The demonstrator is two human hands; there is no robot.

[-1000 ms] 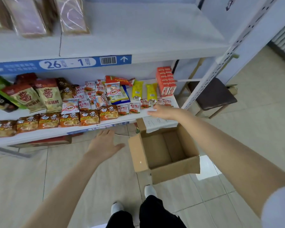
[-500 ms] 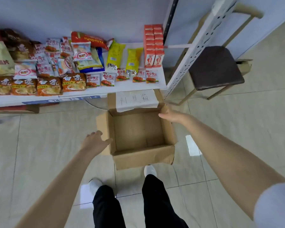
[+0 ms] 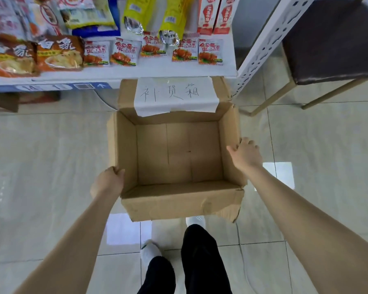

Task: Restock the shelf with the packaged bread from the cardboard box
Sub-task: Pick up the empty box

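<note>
Head view: the left hand (image 3: 107,182) is curled over the left wall of the cardboard box (image 3: 180,201), gripping its rim near the front corner. Across it, the right hand (image 3: 245,154) clasps the right wall, thumb inside. On the tiled floor (image 3: 40,166) the box stands open with bare cardboard inside, no packaged bread visible, just below the snack-filled shelf (image 3: 157,71). Beside the shelf post stands a dark-seated stool (image 3: 331,43).
</note>
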